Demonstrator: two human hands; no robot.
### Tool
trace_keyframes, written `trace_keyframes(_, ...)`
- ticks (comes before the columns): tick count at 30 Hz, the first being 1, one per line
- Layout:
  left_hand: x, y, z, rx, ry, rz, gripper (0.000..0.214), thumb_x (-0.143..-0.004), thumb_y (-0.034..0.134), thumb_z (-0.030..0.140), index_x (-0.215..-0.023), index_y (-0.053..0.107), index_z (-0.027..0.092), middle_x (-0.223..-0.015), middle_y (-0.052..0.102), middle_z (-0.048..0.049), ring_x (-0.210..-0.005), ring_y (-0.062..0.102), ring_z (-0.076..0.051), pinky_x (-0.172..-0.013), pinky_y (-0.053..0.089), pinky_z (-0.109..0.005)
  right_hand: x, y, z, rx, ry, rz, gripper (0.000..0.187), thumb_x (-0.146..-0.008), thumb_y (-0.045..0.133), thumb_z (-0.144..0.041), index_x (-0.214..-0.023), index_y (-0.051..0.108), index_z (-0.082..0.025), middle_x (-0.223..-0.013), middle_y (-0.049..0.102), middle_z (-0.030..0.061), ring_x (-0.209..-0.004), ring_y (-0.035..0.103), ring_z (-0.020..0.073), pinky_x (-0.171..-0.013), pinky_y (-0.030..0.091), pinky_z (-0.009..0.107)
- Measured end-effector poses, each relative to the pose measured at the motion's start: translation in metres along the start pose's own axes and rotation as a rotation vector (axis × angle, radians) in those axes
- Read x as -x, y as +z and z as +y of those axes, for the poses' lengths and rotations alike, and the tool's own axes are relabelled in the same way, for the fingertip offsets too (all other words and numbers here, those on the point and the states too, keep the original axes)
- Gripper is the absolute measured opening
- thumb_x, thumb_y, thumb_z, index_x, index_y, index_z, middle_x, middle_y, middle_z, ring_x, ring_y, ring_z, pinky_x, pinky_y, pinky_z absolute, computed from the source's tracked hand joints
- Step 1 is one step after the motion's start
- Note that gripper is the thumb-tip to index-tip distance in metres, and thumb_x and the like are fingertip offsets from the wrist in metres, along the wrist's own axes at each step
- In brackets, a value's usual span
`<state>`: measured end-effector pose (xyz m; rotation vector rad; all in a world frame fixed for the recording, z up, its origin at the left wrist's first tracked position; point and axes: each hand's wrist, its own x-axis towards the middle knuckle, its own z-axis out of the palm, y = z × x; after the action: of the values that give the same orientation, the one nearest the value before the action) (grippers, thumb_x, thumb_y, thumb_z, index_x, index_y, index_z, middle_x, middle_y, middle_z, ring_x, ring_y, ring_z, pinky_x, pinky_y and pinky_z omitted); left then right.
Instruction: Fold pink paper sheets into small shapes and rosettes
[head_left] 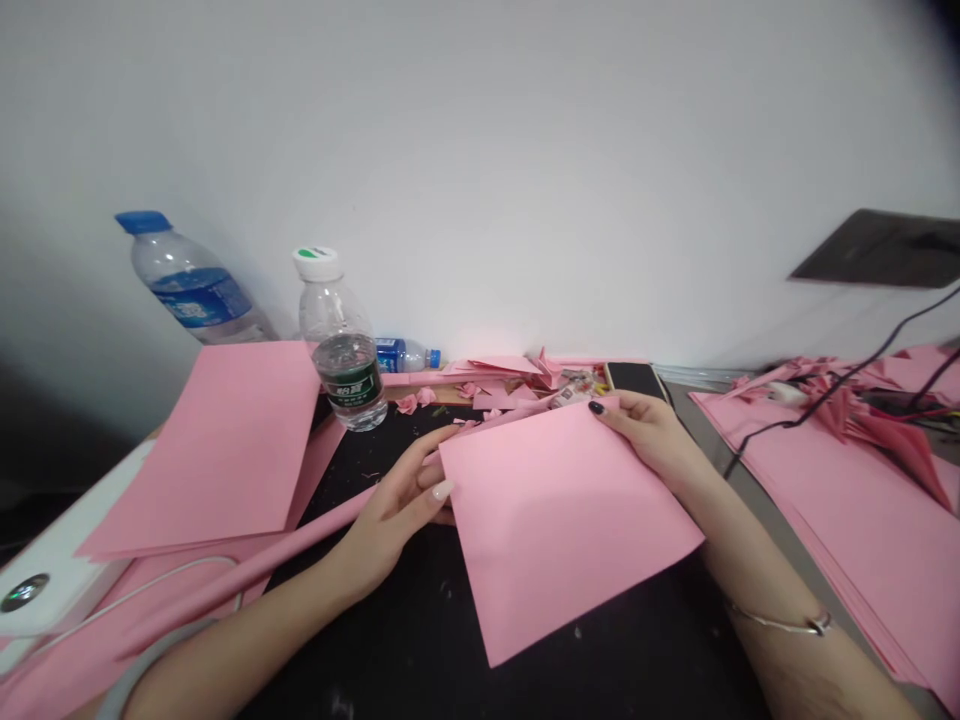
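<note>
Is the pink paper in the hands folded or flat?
Flat: the pink paper lies spread out, no creases showing.

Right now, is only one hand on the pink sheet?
No: the left hand grips the left edge of the pink sheet, the right hand its far corner.

Three bottles (196, 290) (343, 345) (409, 354), one phone (634, 379), two hands (397, 505) (651, 432), one held sheet (559, 520).

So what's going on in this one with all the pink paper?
A person holds a pink sheet over a black mat with both hands: the left hand pinches its left corner, the right hand holds its far corner. A rolled pink paper tube lies under the left hand. A stack of pink paper and a water bottle sit to the left, a phone behind.
</note>
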<state>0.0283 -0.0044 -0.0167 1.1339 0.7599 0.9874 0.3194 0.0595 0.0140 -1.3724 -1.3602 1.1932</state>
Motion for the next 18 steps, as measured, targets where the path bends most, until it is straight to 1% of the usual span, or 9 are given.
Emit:
trace_keyframes(3,0.0019,-0.0024,-0.0014,0.055,0.019,-0.038,0.048,-0.087,0.050,0.026,-0.132,0.035,0.029,-0.106,0.060,-0.0041,-0.093,0.058,-0.017,-0.070,0.047,-0.022,-0.0003,0.0039,0.0019,0.024,0.034,-0.009,0.028,-0.069,0.070,-0.043,-0.078,0.063,-0.017,-0.069,0.064,-0.0007,-0.056,0.055,0.0121,-0.053,0.041,0.023)
trace_keyframes(5,0.0023,-0.0042,-0.0021,0.094,0.027,-0.065,0.050,-0.085,0.049,0.023,-0.132,0.036,0.029,-0.105,0.060,-0.0035,-0.093,0.057,-0.017,-0.071,0.047,-0.023,-0.0007,0.0042,0.0032,-0.013,0.065,-0.020,0.028,-0.068,0.071,-0.042,-0.080,0.064,-0.018,-0.070,0.065,-0.0006,-0.057,0.056,0.0124,-0.054,0.042,0.023)
trace_keyframes(7,0.0024,-0.0053,-0.0023,0.101,0.031,-0.075,0.051,-0.083,0.047,0.020,-0.132,0.036,0.029,-0.106,0.061,-0.0031,-0.093,0.057,-0.017,-0.072,0.046,-0.023,-0.0010,0.0047,0.0041,-0.064,0.088,-0.041,0.027,-0.067,0.072,-0.041,-0.078,0.064,-0.018,-0.069,0.065,-0.0012,-0.055,0.056,0.0114,-0.054,0.042,0.023)
trace_keyframes(10,0.0025,-0.0059,-0.0024,0.049,0.030,-0.042,0.051,-0.083,0.046,0.018,-0.132,0.036,0.029,-0.109,0.060,-0.0034,-0.095,0.055,-0.018,-0.073,0.046,-0.025,-0.0010,0.0070,0.0036,-0.092,0.104,-0.058,0.025,-0.066,0.073,-0.039,-0.076,0.064,-0.018,-0.068,0.065,-0.0011,-0.055,0.056,0.0111,-0.053,0.042,0.022)
trace_keyframes(14,0.0036,-0.0053,-0.0025,-0.005,0.032,0.010,0.047,-0.085,0.049,0.023,-0.130,0.038,0.029,-0.117,0.056,-0.0034,-0.100,0.053,-0.019,-0.075,0.045,-0.024,-0.0005,0.0098,0.0021,-0.087,0.121,-0.060,0.027,-0.065,0.074,-0.039,-0.076,0.064,-0.017,-0.067,0.064,-0.0009,-0.055,0.057,0.0114,-0.053,0.043,0.022)
trace_keyframes(18,0.0037,-0.0036,-0.0021,-0.103,0.076,0.048,0.038,-0.086,0.052,0.025,-0.124,0.045,0.030,-0.119,0.058,-0.0025,-0.100,0.056,-0.018,-0.076,0.046,-0.023,-0.0008,0.0097,0.0024,-0.027,0.122,-0.050,0.028,-0.066,0.073,-0.041,-0.077,0.064,-0.016,-0.068,0.066,0.0003,-0.056,0.058,0.0126,-0.053,0.043,0.023)
